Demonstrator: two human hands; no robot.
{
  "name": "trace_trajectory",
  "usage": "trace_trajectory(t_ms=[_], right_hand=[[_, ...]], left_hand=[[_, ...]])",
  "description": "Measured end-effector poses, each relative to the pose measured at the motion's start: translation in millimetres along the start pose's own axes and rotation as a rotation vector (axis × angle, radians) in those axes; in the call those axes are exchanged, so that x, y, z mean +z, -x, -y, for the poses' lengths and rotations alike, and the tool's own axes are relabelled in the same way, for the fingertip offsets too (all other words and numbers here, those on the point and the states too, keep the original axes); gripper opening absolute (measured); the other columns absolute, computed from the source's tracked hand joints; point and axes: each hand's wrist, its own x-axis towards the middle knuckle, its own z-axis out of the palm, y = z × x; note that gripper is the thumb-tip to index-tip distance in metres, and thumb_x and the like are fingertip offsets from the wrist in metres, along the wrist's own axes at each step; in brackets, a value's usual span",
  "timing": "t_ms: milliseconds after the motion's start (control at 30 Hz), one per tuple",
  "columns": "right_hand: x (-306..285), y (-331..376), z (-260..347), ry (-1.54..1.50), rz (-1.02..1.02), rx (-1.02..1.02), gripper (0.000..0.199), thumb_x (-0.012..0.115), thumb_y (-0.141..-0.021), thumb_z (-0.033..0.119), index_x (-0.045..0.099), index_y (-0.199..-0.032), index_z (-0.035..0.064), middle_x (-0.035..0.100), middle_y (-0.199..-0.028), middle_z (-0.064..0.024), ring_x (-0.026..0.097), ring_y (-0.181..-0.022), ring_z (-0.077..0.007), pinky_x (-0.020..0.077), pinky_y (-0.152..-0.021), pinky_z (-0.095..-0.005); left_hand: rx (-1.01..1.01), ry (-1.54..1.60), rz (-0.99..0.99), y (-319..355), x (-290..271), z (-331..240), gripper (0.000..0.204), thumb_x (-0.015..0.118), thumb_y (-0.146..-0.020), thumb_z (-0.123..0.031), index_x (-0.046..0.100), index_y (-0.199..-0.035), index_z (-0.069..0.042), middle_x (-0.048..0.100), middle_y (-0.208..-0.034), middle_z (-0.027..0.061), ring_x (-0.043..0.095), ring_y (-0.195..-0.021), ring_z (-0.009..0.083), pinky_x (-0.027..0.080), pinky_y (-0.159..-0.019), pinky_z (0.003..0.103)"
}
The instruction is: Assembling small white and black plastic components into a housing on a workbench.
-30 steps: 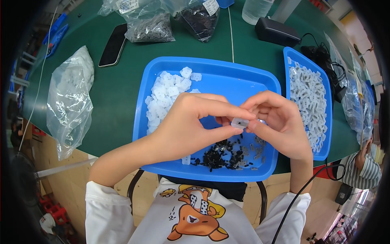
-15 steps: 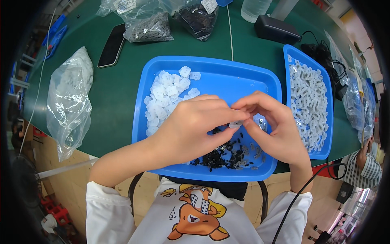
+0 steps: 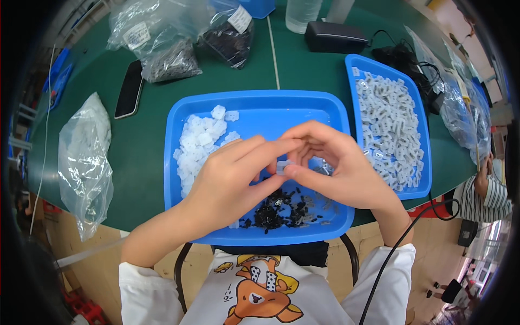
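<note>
Over the blue tray [image 3: 254, 98], my left hand [image 3: 227, 176] and my right hand [image 3: 336, 162] meet fingertip to fingertip. Between them is a small translucent white plastic piece [image 3: 281, 167], pinched by the fingers of both hands. Whether a smaller part sits inside it I cannot make out. White translucent plastic pieces [image 3: 196, 141] are heaped at the tray's left. Below my hands lie small black parts [image 3: 271, 212], with grey parts [image 3: 315, 208] scattered to their right, partly under my right hand.
A second blue tray [image 3: 353, 81] at the right holds many whitish pieces. A clear bag of white pieces [image 3: 86, 157] and a phone [image 3: 130, 89] lie left. Bags of grey parts [image 3: 172, 62] and black parts [image 3: 227, 43], and a black box [image 3: 336, 38], stand behind. A cable [image 3: 379, 273] crosses my right sleeve.
The view has shifted, so the trays and bags sit further left. Both hands stay together on the white plastic piece, which has turned and shows more clearly between the fingertips.
</note>
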Motion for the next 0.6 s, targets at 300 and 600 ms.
trace_trajectory(t_ms=[300,600], right_hand=[[-4,-4,-2,0.260,-0.062,-0.072,0.045,0.062,-0.085,0.000,0.051,-0.129,0.0024,0.057,-0.086,-0.0053,0.057,-0.081,-0.0130,0.0494,-0.076,-0.0291],[-15,10,8,1.094,-0.243,-0.376,0.016,0.063,-0.075,0.000,0.064,-0.090,0.0031,0.056,-0.088,-0.0095,0.056,-0.088,-0.0276,0.0445,-0.077,-0.0380]], left_hand=[[-0.001,-0.350,0.027,-2,-1,-3,0.059,0.076,-0.077,-0.010,0.054,-0.131,-0.011,0.055,-0.119,0.0116,0.047,-0.117,0.0316,0.035,-0.101,0.044],[-0.128,-0.654,0.137,15,5,16,0.063,0.061,-0.091,-0.038,0.041,-0.142,-0.005,0.028,-0.150,0.0270,0.020,-0.140,0.0489,0.012,-0.113,0.061]])
